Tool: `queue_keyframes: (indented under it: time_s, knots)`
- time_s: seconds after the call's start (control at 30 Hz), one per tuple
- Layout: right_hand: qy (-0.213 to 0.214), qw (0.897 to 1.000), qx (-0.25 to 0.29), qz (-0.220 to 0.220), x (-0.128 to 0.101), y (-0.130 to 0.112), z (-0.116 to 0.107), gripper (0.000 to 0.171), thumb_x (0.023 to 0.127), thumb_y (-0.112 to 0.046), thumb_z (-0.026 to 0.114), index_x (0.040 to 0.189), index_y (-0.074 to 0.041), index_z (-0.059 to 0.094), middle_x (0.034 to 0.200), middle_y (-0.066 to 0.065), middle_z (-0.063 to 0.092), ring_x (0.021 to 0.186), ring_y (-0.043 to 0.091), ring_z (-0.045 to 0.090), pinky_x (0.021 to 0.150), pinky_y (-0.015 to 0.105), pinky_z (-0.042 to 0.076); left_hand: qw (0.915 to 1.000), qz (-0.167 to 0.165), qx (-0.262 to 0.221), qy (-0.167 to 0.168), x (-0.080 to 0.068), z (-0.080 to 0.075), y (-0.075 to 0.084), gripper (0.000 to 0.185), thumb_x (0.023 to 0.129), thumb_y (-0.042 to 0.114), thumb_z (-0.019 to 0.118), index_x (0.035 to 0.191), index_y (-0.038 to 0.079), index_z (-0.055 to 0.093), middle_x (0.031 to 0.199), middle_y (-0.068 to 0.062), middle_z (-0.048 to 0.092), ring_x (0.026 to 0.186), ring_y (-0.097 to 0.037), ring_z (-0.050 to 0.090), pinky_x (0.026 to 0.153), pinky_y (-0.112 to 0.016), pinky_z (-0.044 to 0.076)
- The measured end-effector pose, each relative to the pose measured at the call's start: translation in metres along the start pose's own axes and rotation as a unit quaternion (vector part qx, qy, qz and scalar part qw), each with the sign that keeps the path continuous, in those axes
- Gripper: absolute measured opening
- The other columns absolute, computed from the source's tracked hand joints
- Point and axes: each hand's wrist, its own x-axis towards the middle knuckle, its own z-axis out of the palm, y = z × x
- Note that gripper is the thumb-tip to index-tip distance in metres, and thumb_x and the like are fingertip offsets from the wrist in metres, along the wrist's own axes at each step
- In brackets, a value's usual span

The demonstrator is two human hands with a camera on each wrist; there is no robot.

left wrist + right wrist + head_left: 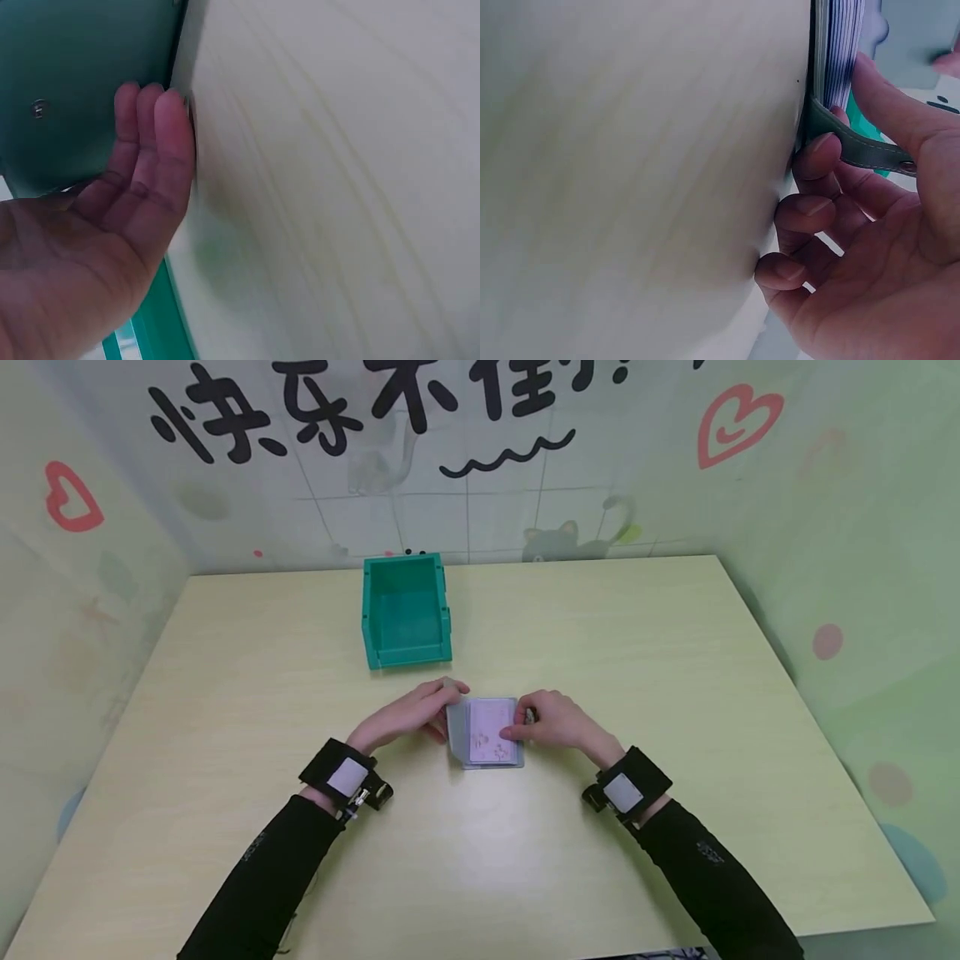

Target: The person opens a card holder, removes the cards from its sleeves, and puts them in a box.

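A small notebook lies on the table with its grey-green cover turned up at the left and a pink patterned sheet on top. My left hand holds that cover by its far left edge. In the left wrist view the cover shows a metal snap, and three fingers bend upward beside it; the thumb is hidden. My right hand pinches the notebook's right edge, thumb on top. The right wrist view shows the page stack and a stitched strap running between the fingers.
A teal open-topped bin stands behind the notebook, slightly left. The pale wooden table meets printed walls at the back and sides. Something dark and patterned shows at the table's front edge.
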Motion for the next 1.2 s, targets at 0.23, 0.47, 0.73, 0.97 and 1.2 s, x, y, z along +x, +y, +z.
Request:
queue_keyframes:
  time_s: [0.23, 0.47, 0.73, 0.97, 1.2]
  knots:
    - [0.006, 1.0, -0.004, 0.001, -0.001, 0.001, 0.0, 0.026, 0.09, -0.033, 0.076, 0.089, -0.012, 0.061, 0.095, 0.006, 0.064, 0.08, 0.017, 0.053, 0.066, 0.025, 0.037, 0.9996, 0.021, 0.018, -0.006, -0.011, -0.013, -0.015, 0.043, 0.101, 0.015, 0.048, 0.141, -0.002, 0.046, 0.129, -0.021, 0.058, 0.104, -0.026, 0.057, 0.083, -0.027, 0.051]
    - [0.011, 1.0, 0.004, 0.004, -0.001, 0.0, 0.0, 0.04, 0.088, -0.033, 0.078, 0.113, -0.012, 0.055, 0.089, 0.007, 0.062, 0.076, 0.019, 0.052, 0.065, 0.027, 0.036, 0.9989, 0.018, 0.037, 0.02, -0.017, -0.017, -0.019, 0.05, 0.099, 0.013, 0.057, 0.143, -0.004, 0.04, 0.134, -0.025, 0.056, 0.113, -0.032, 0.057, 0.091, -0.032, 0.05]
    - [0.006, 0.999, -0.022, -0.024, 0.001, 0.002, 0.0, 0.059, 0.089, -0.036, 0.076, 0.139, -0.015, 0.053, 0.084, 0.005, 0.054, 0.075, 0.018, 0.048, 0.063, 0.027, 0.03, 0.9916, -0.034, 0.096, 0.081, -0.02, -0.015, -0.016, 0.056, 0.097, 0.018, 0.066, 0.143, 0.0, 0.04, 0.125, -0.026, 0.06, 0.105, -0.03, 0.06, 0.087, -0.033, 0.051]
    - [-0.003, 0.999, -0.028, -0.039, 0.003, 0.0, -0.001, 0.065, 0.089, -0.034, 0.076, 0.146, -0.014, 0.051, 0.088, 0.005, 0.054, 0.08, 0.018, 0.047, 0.065, 0.027, 0.029, 0.973, -0.051, 0.178, 0.137, -0.019, -0.011, -0.015, 0.064, 0.091, 0.021, 0.074, 0.142, 0.002, 0.039, 0.102, -0.017, 0.055, 0.092, -0.027, 0.053, 0.074, -0.031, 0.043]
    - [-0.009, 0.999, -0.034, -0.039, 0.004, -0.002, -0.002, 0.068, 0.09, -0.033, 0.076, 0.149, -0.015, 0.049, 0.087, 0.005, 0.05, 0.081, 0.018, 0.046, 0.065, 0.027, 0.029, 0.949, -0.008, 0.254, 0.187, -0.021, -0.002, -0.007, 0.045, 0.086, 0.015, 0.079, 0.124, 0.002, 0.058, 0.125, -0.018, 0.052, 0.117, -0.033, 0.044, 0.101, -0.047, 0.046]
